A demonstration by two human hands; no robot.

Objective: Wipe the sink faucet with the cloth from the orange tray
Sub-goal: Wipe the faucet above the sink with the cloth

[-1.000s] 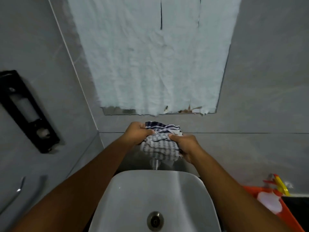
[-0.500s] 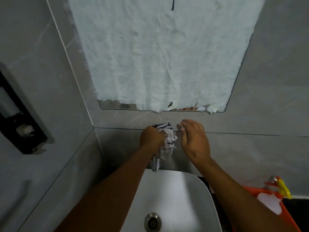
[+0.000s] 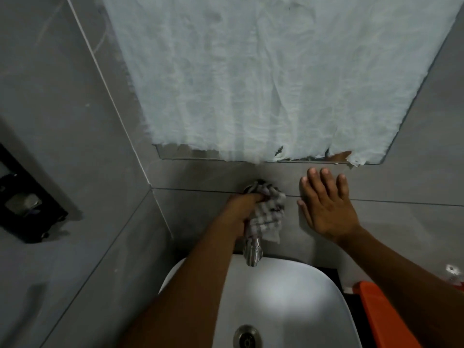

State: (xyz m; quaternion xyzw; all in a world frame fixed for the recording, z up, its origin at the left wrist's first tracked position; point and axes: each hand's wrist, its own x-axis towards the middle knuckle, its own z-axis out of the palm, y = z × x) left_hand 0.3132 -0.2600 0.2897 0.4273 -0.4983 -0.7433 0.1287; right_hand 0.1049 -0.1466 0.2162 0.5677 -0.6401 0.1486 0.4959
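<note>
A checked white and dark cloth (image 3: 268, 214) is wrapped over the wall-mounted chrome faucet (image 3: 253, 252), whose spout tip pokes out below it above the white sink (image 3: 296, 297). My left hand (image 3: 241, 209) grips the cloth against the faucet's left side. My right hand (image 3: 326, 204) lies flat on the grey wall tile just right of the cloth, fingers spread, holding nothing. The orange tray (image 3: 376, 315) shows at the lower right, partly hidden by my right forearm.
A mirror covered with white paper (image 3: 276, 71) hangs above the faucet. A black wall fixture (image 3: 22, 199) sits on the left wall. The sink drain (image 3: 247, 339) is at the bottom. Something clear and shiny (image 3: 454, 272) peeks in at the right edge.
My right hand let go of the cloth and moved right onto the wall. My left hand keeps the cloth on the faucet. The view has moved closer and tilted.
</note>
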